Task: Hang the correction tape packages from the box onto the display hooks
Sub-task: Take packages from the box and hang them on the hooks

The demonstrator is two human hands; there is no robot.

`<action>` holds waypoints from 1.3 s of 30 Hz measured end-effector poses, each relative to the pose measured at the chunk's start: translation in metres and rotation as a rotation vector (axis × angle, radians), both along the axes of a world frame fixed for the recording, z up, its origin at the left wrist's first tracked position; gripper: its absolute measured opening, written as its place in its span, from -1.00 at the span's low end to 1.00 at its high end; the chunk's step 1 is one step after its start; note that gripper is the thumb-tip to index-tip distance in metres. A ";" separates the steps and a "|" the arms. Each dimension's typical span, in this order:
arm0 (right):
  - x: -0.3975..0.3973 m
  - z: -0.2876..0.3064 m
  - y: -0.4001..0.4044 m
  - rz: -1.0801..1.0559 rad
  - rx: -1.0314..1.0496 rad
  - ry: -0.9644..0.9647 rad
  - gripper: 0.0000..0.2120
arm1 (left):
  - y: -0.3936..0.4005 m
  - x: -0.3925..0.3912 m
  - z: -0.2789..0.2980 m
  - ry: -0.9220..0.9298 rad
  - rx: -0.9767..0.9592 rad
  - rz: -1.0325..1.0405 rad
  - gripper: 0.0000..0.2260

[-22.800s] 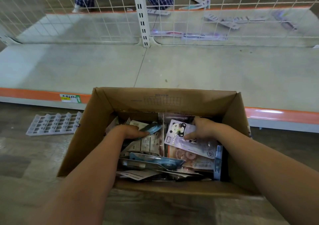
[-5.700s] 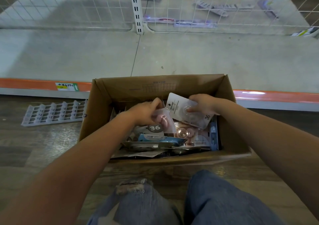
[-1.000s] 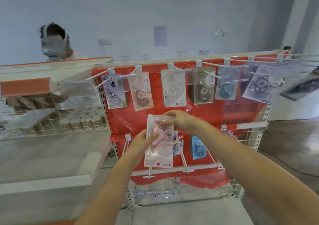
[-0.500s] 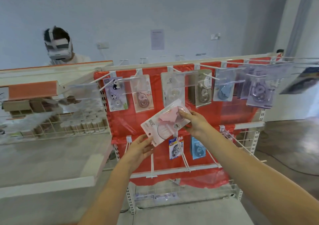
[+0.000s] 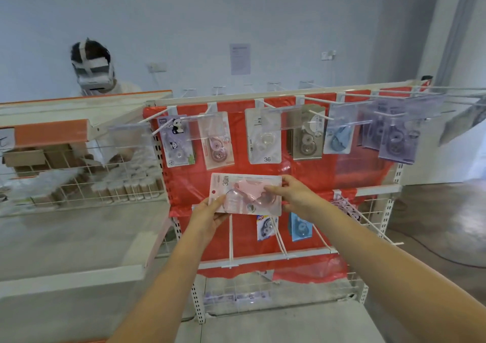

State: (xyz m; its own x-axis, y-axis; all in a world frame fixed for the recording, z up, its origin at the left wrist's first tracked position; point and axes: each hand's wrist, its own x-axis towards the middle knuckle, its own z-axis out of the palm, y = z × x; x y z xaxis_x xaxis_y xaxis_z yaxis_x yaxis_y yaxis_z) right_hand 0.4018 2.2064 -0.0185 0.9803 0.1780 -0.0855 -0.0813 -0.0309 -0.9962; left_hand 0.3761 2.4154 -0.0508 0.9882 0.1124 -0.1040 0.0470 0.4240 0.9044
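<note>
Two hands up front, both on one pink correction tape package [image 5: 246,194], flat card with clear blister, held sideways in front of the red plastic backing sheet [image 5: 310,174]. Left hand [image 5: 210,215] pinches its lower left corner, thumb on the front. Right hand [image 5: 295,195] grips the right edge, fingers curled round it. Package is on no hook, between the two hook rows.

Lower row behind the hands: two hung packages, one blue-and-white [image 5: 266,227], one light blue [image 5: 300,227]; long white display hooks [image 5: 231,240] jut forward here, several bare.

Upper row: panda-print pack [image 5: 175,141], pink pack [image 5: 217,142], clear pack marked 36 [image 5: 264,138], grey-brown pack [image 5: 306,135], blue pack [image 5: 339,133], purple packs [image 5: 394,140] stacked, count unclear. Clear label holders hang in front, partly covering them.

Left: wire basket shelf [image 5: 79,182] with small goods. Behind it one person wearing a white headset [image 5: 92,71].
</note>
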 end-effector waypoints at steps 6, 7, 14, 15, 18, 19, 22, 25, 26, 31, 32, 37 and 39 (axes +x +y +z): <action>-0.005 -0.001 -0.005 0.049 -0.150 -0.016 -0.69 | 0.000 0.009 0.017 -0.036 0.011 0.031 -0.92; -0.006 -0.004 -0.004 0.046 -0.120 -0.011 -0.71 | -0.003 0.010 0.018 -0.037 -0.037 0.039 -0.93; -0.001 -0.013 -0.001 0.014 -0.012 0.005 -0.63 | -0.038 0.012 0.012 0.017 -0.184 0.026 -0.90; -0.002 -0.012 -0.004 0.019 -0.026 0.010 -0.67 | -0.039 0.013 0.011 0.018 -0.187 0.034 -0.90; -0.002 -0.012 -0.024 0.056 -0.004 0.052 -0.90 | -0.037 0.017 0.006 0.020 -0.151 0.036 -0.93; -0.001 -0.014 -0.033 0.049 -0.004 0.067 -0.93 | -0.037 0.018 0.004 0.014 -0.134 0.029 -0.93; 0.003 -0.024 -0.062 -0.009 -0.149 0.078 -0.90 | -0.036 0.019 -0.004 0.005 -0.086 0.007 -0.84; 0.007 -0.038 -0.085 -0.059 -0.374 0.031 -0.93 | -0.043 0.017 -0.016 0.039 -0.037 0.007 -0.74; 0.007 -0.041 -0.092 -0.077 -0.472 -0.012 -0.92 | -0.049 0.015 -0.020 0.054 -0.020 0.004 -0.76; 0.004 -0.065 -0.117 -0.087 -0.867 -0.118 -0.83 | -0.083 -0.004 -0.044 0.065 0.094 -0.071 -0.89; 0.003 -0.072 -0.120 -0.073 -0.891 -0.119 -0.79 | -0.087 -0.008 -0.050 0.072 0.120 -0.086 -0.89; -0.015 -0.100 -0.118 -0.025 -0.945 -0.163 -0.77 | -0.083 -0.034 -0.089 0.165 0.176 -0.062 -0.84; -0.025 -0.106 -0.112 -0.024 -0.929 -0.190 -0.78 | -0.076 -0.045 -0.103 0.185 0.198 -0.078 -0.85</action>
State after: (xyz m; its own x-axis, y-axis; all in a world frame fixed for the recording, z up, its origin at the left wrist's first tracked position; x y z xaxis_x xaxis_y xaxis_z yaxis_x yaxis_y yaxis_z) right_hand 0.3770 2.0941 -0.1250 0.9949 0.0988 -0.0219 0.0687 -0.8184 -0.5705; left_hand 0.3311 2.3393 -0.1541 0.9609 0.0729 -0.2672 0.2447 0.2281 0.9424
